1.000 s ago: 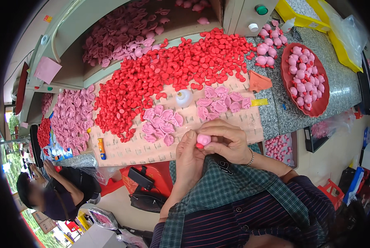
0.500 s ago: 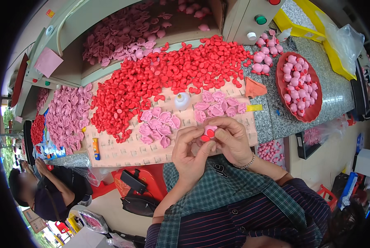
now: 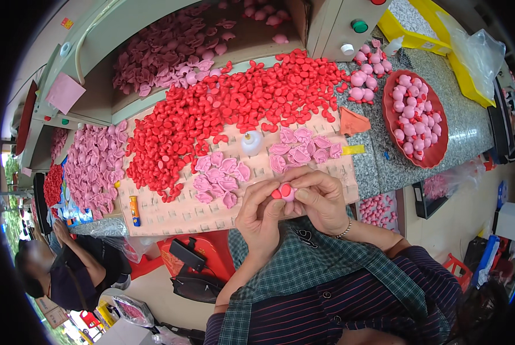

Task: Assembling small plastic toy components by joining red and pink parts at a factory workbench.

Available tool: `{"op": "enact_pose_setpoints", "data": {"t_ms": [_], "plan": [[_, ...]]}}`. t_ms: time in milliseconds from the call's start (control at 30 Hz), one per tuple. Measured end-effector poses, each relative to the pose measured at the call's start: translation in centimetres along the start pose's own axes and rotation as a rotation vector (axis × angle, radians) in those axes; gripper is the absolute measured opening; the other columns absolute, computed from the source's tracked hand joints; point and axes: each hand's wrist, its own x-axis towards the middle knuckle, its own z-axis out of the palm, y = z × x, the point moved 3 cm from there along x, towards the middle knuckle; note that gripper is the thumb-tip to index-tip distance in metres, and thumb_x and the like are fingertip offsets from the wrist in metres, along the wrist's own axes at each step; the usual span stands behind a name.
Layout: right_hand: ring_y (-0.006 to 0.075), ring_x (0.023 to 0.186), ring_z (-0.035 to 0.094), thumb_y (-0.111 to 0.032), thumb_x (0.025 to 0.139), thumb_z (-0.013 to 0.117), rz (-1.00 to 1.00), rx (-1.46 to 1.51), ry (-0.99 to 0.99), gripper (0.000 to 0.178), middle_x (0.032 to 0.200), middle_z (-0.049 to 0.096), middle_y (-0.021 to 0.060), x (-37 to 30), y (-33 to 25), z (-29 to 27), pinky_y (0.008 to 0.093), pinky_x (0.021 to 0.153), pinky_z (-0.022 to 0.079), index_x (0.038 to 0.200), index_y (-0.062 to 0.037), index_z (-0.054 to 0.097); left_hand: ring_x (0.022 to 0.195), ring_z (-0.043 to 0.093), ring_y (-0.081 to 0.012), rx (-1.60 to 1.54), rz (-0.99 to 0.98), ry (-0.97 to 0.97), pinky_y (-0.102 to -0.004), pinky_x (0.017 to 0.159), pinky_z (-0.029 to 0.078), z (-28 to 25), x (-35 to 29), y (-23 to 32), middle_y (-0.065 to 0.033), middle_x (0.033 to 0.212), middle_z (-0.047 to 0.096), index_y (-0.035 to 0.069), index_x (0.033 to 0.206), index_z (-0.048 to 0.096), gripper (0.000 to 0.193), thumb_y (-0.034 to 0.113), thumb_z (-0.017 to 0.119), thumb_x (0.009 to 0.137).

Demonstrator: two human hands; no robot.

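Close to the front edge of the table, my two hands meet around a small pink figure part with red pieces on it [image 3: 287,194]. My left hand [image 3: 260,215] pinches its red side between thumb and fingers. From the other side, my right hand [image 3: 322,200] grips the pink body with thumb and forefinger. Just beyond the hands lie two groups of pink curled petal-like pieces [image 3: 298,148], the second group [image 3: 218,178] being farther left. A round white bottle with a narrow tip [image 3: 251,142] stands between these groups and a broad heap of red rounded pieces [image 3: 229,98].
At the right, a red scalloped bowl [image 3: 435,156] holds pink-and-red figures. More figures [image 3: 362,86] stand beside an orange scrap [image 3: 354,121]. Far left are a pink pile [image 3: 95,167] and an orange-and-blue tube [image 3: 134,210]. Another person [image 3: 76,264] sits at the left.
Between my fingers the pink figure part has been turned, so its red pieces now face up and left. My left hand has shifted slightly; both hands keep hold.
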Motion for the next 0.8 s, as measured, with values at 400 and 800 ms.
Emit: {"op": "enact_pose_setpoints", "data": {"t_ms": [400,800], "plan": [[0.0158,0.080,0.061,-0.002,0.095,0.056,0.002,0.043,0.091,0.013,0.118,0.059,0.0216,-0.4,-0.2,-0.1,0.0272,0.070,0.051,0.105,0.0006,0.063,0.101,0.062,-0.0200,0.050,0.023,-0.029,-0.0277,0.084,0.051,0.5,-0.3,-0.5,-0.0141,0.112,0.061,0.000,0.110,0.068,0.025,0.005,0.073,0.085],[0.0165,0.079,0.064,-0.002,0.097,0.053,0.065,0.203,0.077,0.014,0.115,0.063,0.0193,-0.8,0.2,-0.3,0.0267,0.068,0.052,0.107,0.0012,0.062,0.080,0.065,-0.0137,0.076,0.150,-0.058,-0.0231,0.065,0.056,1.2,-0.2,0.7,-0.0119,0.105,0.056,0.000,0.107,0.068,0.025,-0.002,0.073,0.082]]}}
